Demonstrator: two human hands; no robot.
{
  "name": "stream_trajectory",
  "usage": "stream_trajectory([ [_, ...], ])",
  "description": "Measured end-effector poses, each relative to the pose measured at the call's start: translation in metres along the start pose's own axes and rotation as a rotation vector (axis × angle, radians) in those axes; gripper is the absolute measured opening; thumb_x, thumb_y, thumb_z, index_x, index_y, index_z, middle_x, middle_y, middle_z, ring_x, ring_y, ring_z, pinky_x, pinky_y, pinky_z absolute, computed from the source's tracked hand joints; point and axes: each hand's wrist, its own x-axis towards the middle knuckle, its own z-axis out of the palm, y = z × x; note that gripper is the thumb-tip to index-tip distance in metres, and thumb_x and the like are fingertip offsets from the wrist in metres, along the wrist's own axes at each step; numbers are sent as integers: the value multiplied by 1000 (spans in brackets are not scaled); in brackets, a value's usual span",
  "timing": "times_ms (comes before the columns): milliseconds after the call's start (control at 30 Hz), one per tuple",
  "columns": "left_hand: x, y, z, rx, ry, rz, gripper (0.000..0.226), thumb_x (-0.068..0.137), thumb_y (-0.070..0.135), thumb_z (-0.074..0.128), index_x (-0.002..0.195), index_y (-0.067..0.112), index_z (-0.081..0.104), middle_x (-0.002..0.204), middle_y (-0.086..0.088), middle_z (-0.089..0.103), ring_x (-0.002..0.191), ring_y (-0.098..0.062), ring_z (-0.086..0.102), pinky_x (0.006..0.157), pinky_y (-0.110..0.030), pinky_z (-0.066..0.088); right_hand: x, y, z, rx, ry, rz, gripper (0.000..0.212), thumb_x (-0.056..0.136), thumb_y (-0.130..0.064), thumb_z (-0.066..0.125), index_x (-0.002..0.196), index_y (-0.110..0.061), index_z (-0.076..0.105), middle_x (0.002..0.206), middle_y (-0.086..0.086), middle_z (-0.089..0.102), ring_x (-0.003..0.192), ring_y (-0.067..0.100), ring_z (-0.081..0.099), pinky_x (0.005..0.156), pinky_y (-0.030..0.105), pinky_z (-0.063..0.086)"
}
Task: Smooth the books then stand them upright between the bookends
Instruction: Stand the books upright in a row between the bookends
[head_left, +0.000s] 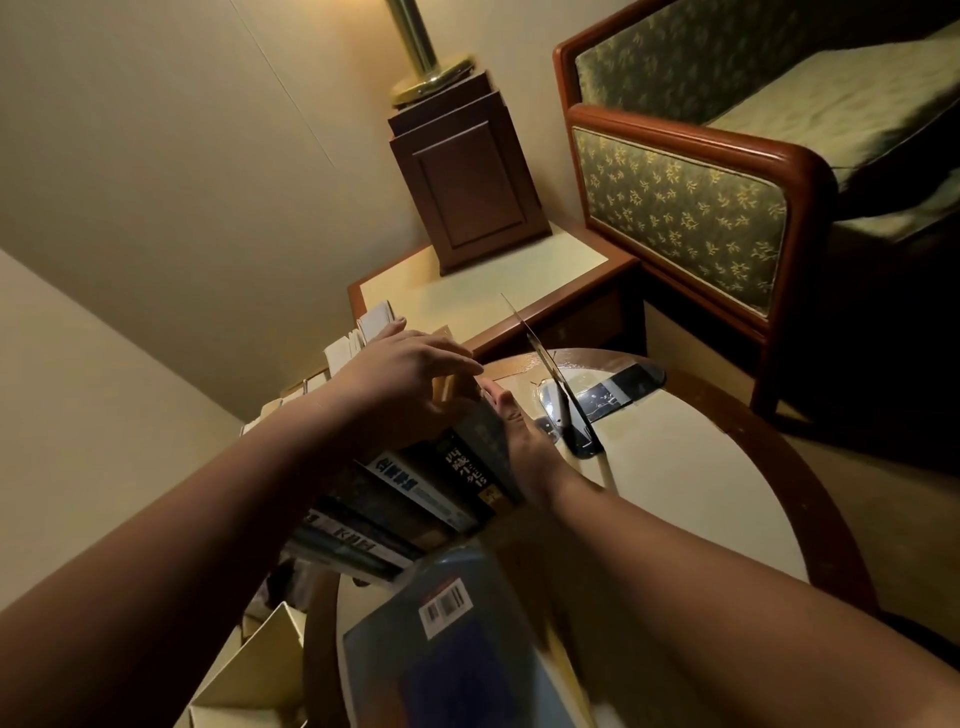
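1. A row of books (410, 499) stands upright on the round desk (675, 467), spines facing the camera, pages at the far side.
2. The left hand (410, 374) lies across the top of the row near its right end. Its grip is wide, fingers straight and spread, holding nothing.
3. The right hand (519, 431) presses flat against the outer cover of the end book (470, 467). Its grip is wide too, with the fingers straight.
4. A thin metal bookend (563, 400) stands just beside the right hand, apart from the end book.
5. A blue book (467, 649) with a barcode lies blurred in the foreground.
6. Behind are a side table (493, 291) bearing a wooden box (467, 187) and a brass lamp (415, 47), and an armchair (701, 197).
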Motion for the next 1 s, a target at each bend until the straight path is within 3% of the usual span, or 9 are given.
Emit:
stream_trajectory([
  [200, 0, 2, 0, 13, 21, 24, 41, 92, 45, 63, 133, 45, 56, 147, 17, 47, 128, -12, 40, 110, -46, 26, -12, -13, -11, -44, -30, -43, 65, 89, -78, 15, 146, -51, 29, 153, 0, 41, 140, 28, 35, 112, 60, 29],
  [267, 0, -1, 2, 11, 37, 41, 41, 92, 44, 65, 132, 45, 56, 146, 15, 50, 130, -14, 42, 110, -47, 26, -20, -16, -15, -78, -69, -72, 56, 95, -68, 18, 143, -46, 36, 147, 1, 47, 136, 25, 41, 109, 52, 35],
  [367, -1, -3, 5, 0, 56, 34, 40, 92, 43, 65, 132, 44, 58, 145, 17, 50, 128, -14, 43, 109, -47, 28, -34, -7, -29, -162, -124, -14, 55, 93, -74, 28, 137, -45, 44, 136, 1, 57, 127, 27, 54, 100, 55, 48],
  [433, -2, -4, 7, -34, 105, 25, 38, 92, 43, 65, 129, 43, 61, 142, 17, 53, 120, -10, 44, 107, -45, 30, -52, -8, -37, -266, -144, 9, 55, 93, -73, 32, 139, -45, 42, 141, 0, 54, 129, 24, 52, 100, 53, 49],
  [567, -3, -2, 9, -69, 138, -3, 36, 91, 43, 66, 126, 43, 63, 139, 17, 56, 108, -3, 39, 104, -42, 31, -93, -16, -41, -517, -152, -96, 54, 102, -47, 42, 151, -28, 30, 144, -11, 39, 132, 9, 37, 99, 23, 40],
  [700, -4, 0, 8, -53, 116, -30, 33, 92, 46, 63, 126, 44, 63, 141, 18, 54, 124, -13, 46, 106, -43, 28, -131, -15, -18, -912, -254, -143, 66, 95, -57, 47, 152, -30, 27, 158, -2, 30, 143, 19, 32, 113, 44, 37],
  [767, -7, 2, 8, -44, 122, -35, 33, 93, 47, 62, 125, 44, 63, 141, 17, 55, 124, -13, 47, 107, -44, 28, -151, -16, 0, -1004, -333, -141, 70, 90, -66, 48, 148, -32, 29, 151, -3, 34, 136, 19, 38, 109, 41, 41],
  [867, -11, 4, 6, -72, 131, -59, 34, 94, 47, 62, 127, 41, 63, 141, 17, 54, 121, -12, 46, 106, -44, 28, -173, -12, 22, -1216, -486, -132, 105, 69, -93, 37, 148, -24, 32, 144, 5, 38, 132, 25, 37, 112, 43, 36],
  [1000, -11, 4, 8, -46, 126, -43, 34, 93, 51, 60, 125, 43, 63, 140, 16, 56, 125, -12, 48, 104, -45, 29, -182, 4, 29, -1241, -493, 19, 110, 62, -94, 47, 151, -31, 31, 154, 5, 28, 143, 32, 21, 116, 49, 26],
])
